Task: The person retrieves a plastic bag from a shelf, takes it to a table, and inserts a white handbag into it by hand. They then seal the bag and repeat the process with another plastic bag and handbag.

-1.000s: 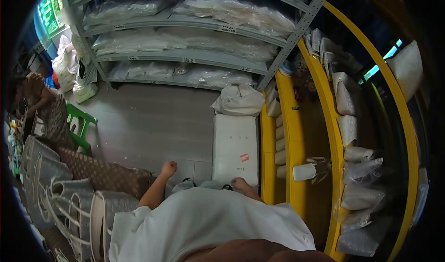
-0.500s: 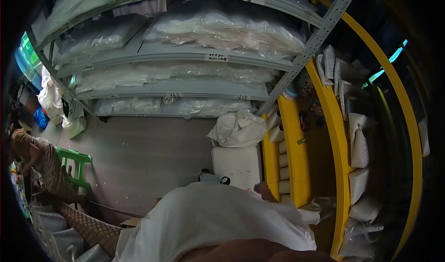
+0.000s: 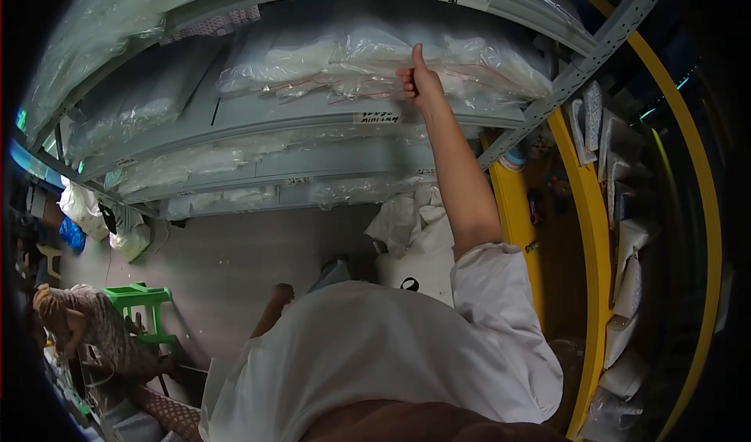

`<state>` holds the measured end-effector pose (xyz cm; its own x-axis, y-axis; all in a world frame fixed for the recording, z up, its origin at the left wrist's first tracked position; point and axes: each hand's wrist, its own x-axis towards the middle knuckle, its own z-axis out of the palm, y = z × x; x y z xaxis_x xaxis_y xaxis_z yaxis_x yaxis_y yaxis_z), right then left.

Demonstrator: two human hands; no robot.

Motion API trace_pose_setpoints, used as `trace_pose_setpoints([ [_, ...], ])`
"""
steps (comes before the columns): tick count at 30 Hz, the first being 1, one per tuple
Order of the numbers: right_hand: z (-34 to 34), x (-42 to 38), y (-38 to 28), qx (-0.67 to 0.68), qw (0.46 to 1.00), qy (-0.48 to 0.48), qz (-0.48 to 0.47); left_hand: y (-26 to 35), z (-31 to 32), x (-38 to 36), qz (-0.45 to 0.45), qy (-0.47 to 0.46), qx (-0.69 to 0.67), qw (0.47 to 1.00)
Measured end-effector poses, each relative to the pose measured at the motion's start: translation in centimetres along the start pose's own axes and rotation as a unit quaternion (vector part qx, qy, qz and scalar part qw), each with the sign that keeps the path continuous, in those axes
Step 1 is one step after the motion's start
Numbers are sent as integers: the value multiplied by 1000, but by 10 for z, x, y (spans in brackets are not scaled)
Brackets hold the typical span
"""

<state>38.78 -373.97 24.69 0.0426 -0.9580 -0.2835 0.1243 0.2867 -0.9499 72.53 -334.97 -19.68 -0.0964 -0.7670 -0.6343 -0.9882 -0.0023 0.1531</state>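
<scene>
Right hand (image 3: 423,86) rose to shelved plastic bags (image 3: 352,51), left hand (image 3: 282,294) low, both grips unclear; slick film likely needs firm pinching.

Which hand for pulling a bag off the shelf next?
Right, I'd say: the right hand is raised at the bags, while the left hand hangs low beside the shirt.

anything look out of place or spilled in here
A few pale specks dot the grey floor, like dropped scraps, though too small to identify. The clear plastic bags near the right hand lie rumpled and uneven. I see no clear damage.
</scene>
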Motion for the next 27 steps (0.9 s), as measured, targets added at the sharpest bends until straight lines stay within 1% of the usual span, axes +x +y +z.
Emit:
trace_pose_setpoints([
  [1, 7, 9, -7, 18, 1000, 19, 11, 4, -21, -2, -18, -42, -15, 999],
  [2, 13, 17, -8, 17, 1000, 22, 11, -10, -21, 12, -15, -43, -14, 999],
  [4, 20, 34, -9, 61, 997, 9, 50, -34, -43, 35, 42, -12, -71, 997],
  [5, 22, 35, -8, 63, 997, 14, 47, -33, -61, 40, 47, -12, -67, 997],
  [6, 22, 33, -2, 86, 996, 17, -10, -30, -80, 47, 17, 31, -351, 936],
  [7, 21, 27, 4, 107, 992, 20, -65, -19, -104, 49, -16, 67, -606, 792],
  [8, 19, 21, 9, 107, 992, 27, -63, 2, -142, 45, -10, 59, -640, 766],
  [9, 18, 11, 13, 111, 989, 43, -84, 24, -182, 43, -8, 51, -674, 737],
  [10, 18, 0, 16, 115, 986, 56, -105, 36, -208, 48, 57, 41, -672, 737],
  [11, 15, -18, 19, 151, 982, 34, -108, 50, -234, 54, 121, 34, -671, 731],
  [12, 9, -37, 25, 185, 977, 11, -108, 72, -269, 51, 142, 9, -704, 695],
  [13, 4, -51, 32, 198, 973, 30, -117, 96, -306, 42, 163, -15, -736, 657],
  [15, -13, -77, 53, 227, 964, 69, -124, 129, -361, 34, 337, -129, -774, 520],
  [16, -25, -89, 67, 244, 958, 89, -124, 147, -385, 32, 373, -148, -780, 481],
  [17, -37, -102, 80, 210, 964, 92, -134, 162, -402, 33, 407, -168, -781, 443],
  [18, -45, -117, 91, 177, 969, 96, -144, 174, -411, 39, 404, -171, -782, 443],
  [20, -45, -156, 99, 80, 978, 144, -128, 197, -425, 50, 458, -208, -810, 303],
  [21, -51, -175, 106, 4, 982, 159, -101, 209, -439, 39, 460, -218, -805, 305],
  [22, -56, -194, 115, -71, 980, 172, -71, 220, -459, 17, 378, -166, -815, 406],
  [23, -58, -214, 124, -90, 979, 171, -63, 230, -470, 2, 287, -109, -810, 500],
  [24, -59, -233, 133, -108, 979, 168, -50, 239, -471, 0, 275, -91, -761, 581],
  [25, -56, -253, 140, -106, 979, 171, -42, 245, -463, -5, 268, -98, -760, 584],
  [27, -47, -289, 148, 47, 954, 294, -19, 254, -438, -23, 223, -205, -751, 587],
])
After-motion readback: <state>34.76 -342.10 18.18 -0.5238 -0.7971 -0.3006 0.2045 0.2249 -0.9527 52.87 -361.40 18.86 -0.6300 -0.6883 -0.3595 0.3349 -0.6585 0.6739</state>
